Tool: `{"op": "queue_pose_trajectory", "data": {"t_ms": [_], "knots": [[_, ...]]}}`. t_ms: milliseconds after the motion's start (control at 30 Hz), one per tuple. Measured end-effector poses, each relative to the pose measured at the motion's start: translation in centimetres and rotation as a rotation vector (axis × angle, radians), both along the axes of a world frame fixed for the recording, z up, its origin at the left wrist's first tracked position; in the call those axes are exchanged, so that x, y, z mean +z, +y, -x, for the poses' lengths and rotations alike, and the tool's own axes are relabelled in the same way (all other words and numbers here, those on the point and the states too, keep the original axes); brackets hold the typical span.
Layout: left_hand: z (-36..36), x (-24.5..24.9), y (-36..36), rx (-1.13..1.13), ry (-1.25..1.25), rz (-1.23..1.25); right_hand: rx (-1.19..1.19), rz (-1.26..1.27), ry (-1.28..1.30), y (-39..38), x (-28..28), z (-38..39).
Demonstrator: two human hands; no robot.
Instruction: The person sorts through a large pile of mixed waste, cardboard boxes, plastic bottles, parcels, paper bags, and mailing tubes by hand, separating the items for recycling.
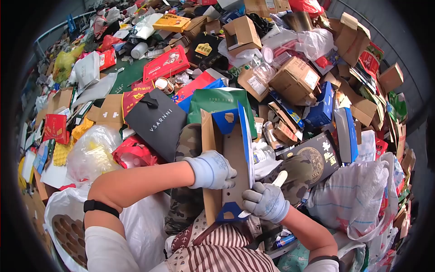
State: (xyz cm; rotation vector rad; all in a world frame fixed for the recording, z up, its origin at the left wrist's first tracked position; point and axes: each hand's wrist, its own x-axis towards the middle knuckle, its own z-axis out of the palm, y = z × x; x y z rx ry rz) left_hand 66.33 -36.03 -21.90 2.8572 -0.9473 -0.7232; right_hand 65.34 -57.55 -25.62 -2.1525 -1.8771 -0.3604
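An open blue-and-brown cardboard box (pixel 233 156) stands lengthwise between my knees, its grey-white inside facing me. My left hand (pixel 212 170), in a pale work glove, reaches over the box's left wall with its fingers curled in against it. Beside the lower right corner of the box is my right hand (pixel 266 201), also gloved and closed around a knife-like tool (pixel 280 178). The tool's rounded cream handle sticks out above the fist, and a thin pale tip shows below it, close to the blue edge. The grip's middle part is hidden by the fingers.
Mixed waste surrounds me. A black paper bag (pixel 155 120) and a green bag (pixel 217 105) lie ahead. Brown cartons (pixel 297 81) are piled at the right, near a woven white sack (pixel 351 199). Clear plastic bags (pixel 97 154) lie left. A railing (pixel 385 31) runs behind.
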Motion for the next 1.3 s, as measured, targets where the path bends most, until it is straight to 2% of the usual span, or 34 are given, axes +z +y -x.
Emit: {"op": "queue_pose_trajectory", "data": {"t_ms": [33,67,133,167,233,267,367,500,600,700,767,833,867,900,967,1000,1033,1133,1300], "knots": [[-0.3,0.0,-1.0,-0.033,0.074,-0.183,0.023,-0.058,-0.037,1.4,0.6,0.2],[-0.6,-2.3,-0.8,-0.12,0.024,-0.151,0.028,-0.103,-0.045,2.6,1.3,0.3],[-2.1,-9.8,-1.3,0.059,0.402,0.412,0.085,-0.162,-0.023,4.8,2.9,1.3],[-3.3,-13.0,-2.3,0.308,0.815,0.953,0.125,-0.179,0.003,5.8,3.6,2.0],[-3.3,-11.6,-2.8,0.737,1.309,1.518,0.138,-0.223,-0.045,7.0,4.2,3.2],[-3.3,-11.2,-2.6,0.793,1.397,1.624,0.158,-0.215,-0.032,7.2,4.6,3.6],[-3.0,-10.4,-1.0,0.777,1.352,1.595,0.186,-0.186,0.043,7.7,4.8,5.7],[-2.0,-7.1,5.7,0.732,0.979,1.139,0.36,-0.329,0.137,9.7,4.8,8.5],[-1.3,-4.5,8.7,0.713,0.741,0.814,0.397,-0.33,0.16,9.8,4.8,8.8],[-0.7,-3.2,10.3,0.727,0.606,0.677,0.412,-0.363,0.135,9.4,5.3,8.1],[-0.8,-3.0,11.2,0.772,0.565,0.692,0.368,-0.347,-0.067,9.9,4.8,7.3],[-0.9,-3.2,12.2,0.832,0.565,0.75,0.42,-0.317,-0.111,10.3,5.2,6.3],[-1.1,-3.2,12.6,0.867,0.578,0.786,0.404,-0.364,-0.248,10.9,5.4,5.3],[-1.4,-3.4,13.3,0.917,0.617,0.843,0.419,-0.318,-0.268,11.6,4.8,4.7],[-1.3,-3.4,14.3,1.035,0.63,0.967,0.437,-0.283,-0.116,12.4,4.9,3.2],[-1.2,-3.2,14.8,1.084,0.606,1.024,0.417,-0.375,0.056,12.8,5.6,3.1],[-0.7,-3.3,15.0,1.136,0.599,1.101,0.369,-0.387,-0.026,13.5,5.3,3.8],[0.1,-3.7,15.8,1.259,0.599,1.317,0.423,-0.31,-0.128,14.8,4.7,3.7],[0.8,-4.7,17.1,1.373,0.578,1.518,0.496,-0.301,0.059,14.2,4.8,4.0]]}}
